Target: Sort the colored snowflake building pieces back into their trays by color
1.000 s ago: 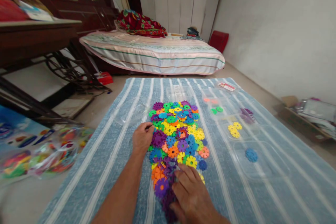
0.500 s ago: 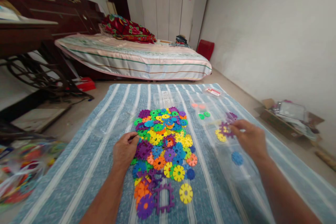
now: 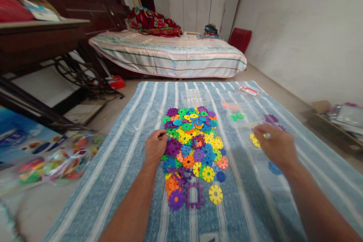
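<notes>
A heap of plastic snap-together discs (image 3: pixel 198 155) in several colours lies on the striped cloth, with purple square frames (image 3: pixel 194 195) at its near end. My left hand (image 3: pixel 155 147) rests at the heap's left edge, its fingers curled together; whatever they hold is hidden. On the right, my right hand (image 3: pixel 279 145) hovers over clear plastic boxes, thumb and fingers slightly apart, with no piece visible in them. Beside its fingertips are yellow discs (image 3: pixel 254 140) in a box. Purple square pieces (image 3: pixel 274 121) lie just beyond the hand, and a blue disc (image 3: pixel 274 168) sits below it.
Green discs (image 3: pixel 236 117) and orange discs (image 3: pixel 230 106) lie in clear compartments farther back. A red-and-white packet (image 3: pixel 248 90) is at the cloth's far right. Bags of colourful pieces (image 3: pixel 56 164) stand on the floor at left, a cardboard box (image 3: pixel 326 128) at right. A bed (image 3: pixel 176 58) stands beyond.
My right hand has let go of the purple square piece, which now lies with another purple one. The view has shifted, so everything sits farther right; my left hand stays by the heap.
</notes>
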A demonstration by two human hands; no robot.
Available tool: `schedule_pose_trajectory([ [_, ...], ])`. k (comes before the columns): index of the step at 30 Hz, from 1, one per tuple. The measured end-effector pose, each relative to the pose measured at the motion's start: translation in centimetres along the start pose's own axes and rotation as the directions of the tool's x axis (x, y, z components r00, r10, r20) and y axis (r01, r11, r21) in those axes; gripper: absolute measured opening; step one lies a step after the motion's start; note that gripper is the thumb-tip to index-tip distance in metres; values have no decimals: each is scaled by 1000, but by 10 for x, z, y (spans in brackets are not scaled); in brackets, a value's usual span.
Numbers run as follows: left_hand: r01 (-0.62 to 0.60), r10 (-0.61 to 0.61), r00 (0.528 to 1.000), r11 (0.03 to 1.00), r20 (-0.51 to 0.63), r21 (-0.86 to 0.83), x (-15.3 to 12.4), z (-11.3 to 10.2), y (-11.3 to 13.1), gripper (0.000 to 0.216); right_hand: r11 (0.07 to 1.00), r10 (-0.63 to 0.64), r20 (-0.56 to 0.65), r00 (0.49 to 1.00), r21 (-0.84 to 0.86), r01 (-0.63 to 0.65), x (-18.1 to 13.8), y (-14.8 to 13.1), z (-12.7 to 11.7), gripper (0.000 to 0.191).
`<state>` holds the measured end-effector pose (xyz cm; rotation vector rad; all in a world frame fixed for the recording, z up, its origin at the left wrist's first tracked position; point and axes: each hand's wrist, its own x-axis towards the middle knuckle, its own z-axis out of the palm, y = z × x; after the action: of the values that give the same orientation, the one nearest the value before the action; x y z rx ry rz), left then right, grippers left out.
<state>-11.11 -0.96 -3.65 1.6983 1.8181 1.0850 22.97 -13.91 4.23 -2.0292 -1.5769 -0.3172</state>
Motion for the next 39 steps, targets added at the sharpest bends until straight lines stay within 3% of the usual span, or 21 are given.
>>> schedule_pose_trajectory([
  [3,10,-10,1000,1000,0,-11,-1,0,1,22,912,-340,48,939,261,317,-47,-62,13,20],
  [6,10,-10,1000,1000,7,-14,-3,0,2,22,826,-504,185,844,388,409,-85,-109,21,8],
  [9,-3,3,1000,1000,18,-11,-3,0,3,22,852,-494,322,807,362,378,-107,-130,28,37],
  [11,-2,2,1000,1000,21,-6,-4,-1,3,23,872,-468,374,800,344,349,-114,-134,32,45],
  [18,26,-27,1000,999,17,24,0,-2,4,22,836,-469,322,823,463,295,-122,-130,35,9],
  [21,19,-20,1000,999,15,27,2,-3,4,23,823,-450,317,835,509,250,-113,-118,27,8],
  [24,15,-16,1000,999,15,43,3,-4,5,24,888,-299,226,927,423,184,-82,-82,14,9],
  [26,16,-17,1000,999,14,49,3,-5,5,24,959,-167,85,982,245,142,-48,-43,3,19],
  [29,14,-14,1000,999,15,44,4,-6,5,22,987,-46,-161,986,-157,20,8,25,-12,31],
  [31,13,-14,1000,999,17,41,4,-6,6,21,928,-15,-206,978,-367,-63,36,65,-16,32],
  [33,20,-21,1000,999,22,35,3,-6,6,22,881,-31,-193,981,-468,-64,49,93,-14,29],
  [36,34,-35,999,999,29,23,2,-5,6,22,868,-71,-163,984,-496,-20,42,103,-4,28],
  [39,34,-35,999,999,26,19,1,-4,5,22,914,-124,-161,979,-402,50,17,76,7,30],
])
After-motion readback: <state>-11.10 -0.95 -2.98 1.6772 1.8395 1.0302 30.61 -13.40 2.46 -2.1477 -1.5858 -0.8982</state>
